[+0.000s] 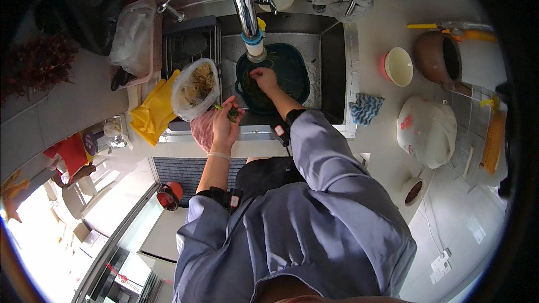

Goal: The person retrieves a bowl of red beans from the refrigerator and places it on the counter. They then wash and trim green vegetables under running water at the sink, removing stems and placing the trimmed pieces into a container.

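My left hand [225, 129] is palm up at the front edge of the sink [332, 71], holding several short green vegetable pieces [233, 113] in its curled fingers. A dark green plastic basin [300, 63] sits in the sink, with thin green vegetable pieces [271, 57] inside. Over this basin is my right hand [266, 80], thumb and fingertips brought together; whether anything is pinched there is too small to tell. Just left of the basin, a clear plastic bag [179, 107] stands open around pale, stringy scraps [198, 82]. The chrome faucet [244, 4] hangs above the basin.
Yellow rubber gloves [156, 107] and a pink cloth [203, 130] flank the bag. A dark rack [179, 29] covers the sink's left side. On the right counter are a blue-striped cloth [365, 108], a bowl [398, 67], a brown pot [433, 57] and a white floral container [421, 130].
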`<state>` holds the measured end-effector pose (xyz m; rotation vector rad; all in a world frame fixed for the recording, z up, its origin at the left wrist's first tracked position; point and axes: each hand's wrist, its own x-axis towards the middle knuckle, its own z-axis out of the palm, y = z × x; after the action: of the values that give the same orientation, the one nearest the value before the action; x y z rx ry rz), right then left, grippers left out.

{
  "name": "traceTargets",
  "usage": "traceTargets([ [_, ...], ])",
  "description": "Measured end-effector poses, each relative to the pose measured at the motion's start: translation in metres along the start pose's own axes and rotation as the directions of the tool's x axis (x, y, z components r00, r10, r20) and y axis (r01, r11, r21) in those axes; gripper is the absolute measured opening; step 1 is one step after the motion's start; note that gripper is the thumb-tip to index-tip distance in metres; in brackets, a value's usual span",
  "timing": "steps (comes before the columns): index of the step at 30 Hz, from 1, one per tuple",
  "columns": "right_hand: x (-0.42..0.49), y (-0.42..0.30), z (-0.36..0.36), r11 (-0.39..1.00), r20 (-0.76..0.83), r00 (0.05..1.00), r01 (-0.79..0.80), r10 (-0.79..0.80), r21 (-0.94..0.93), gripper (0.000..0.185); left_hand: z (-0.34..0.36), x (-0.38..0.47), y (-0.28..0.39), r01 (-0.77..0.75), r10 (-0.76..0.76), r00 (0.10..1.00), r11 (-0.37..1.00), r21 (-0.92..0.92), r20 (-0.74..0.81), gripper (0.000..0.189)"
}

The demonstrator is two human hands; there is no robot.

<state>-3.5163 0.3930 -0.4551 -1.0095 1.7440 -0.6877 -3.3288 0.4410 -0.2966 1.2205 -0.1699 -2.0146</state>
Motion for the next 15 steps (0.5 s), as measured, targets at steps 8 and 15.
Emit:
traceTargets([
  [8,-0.057,-0.052,-0.051,0.840,0.041,0.992,0.080,-0.121,0.537,0.031,0.020,0.005,0.000,0.021,-0.020,1.000,0.997,0.071,-0.010,0.028],
  [15,-0.098,-0.093,-0.075,0.898,0.158,0.969,0.109,-0.192,0.427,0.032,0.048,0.008,-0.002,0.058,-0.061,0.998,0.984,0.166,0.012,0.025],
])
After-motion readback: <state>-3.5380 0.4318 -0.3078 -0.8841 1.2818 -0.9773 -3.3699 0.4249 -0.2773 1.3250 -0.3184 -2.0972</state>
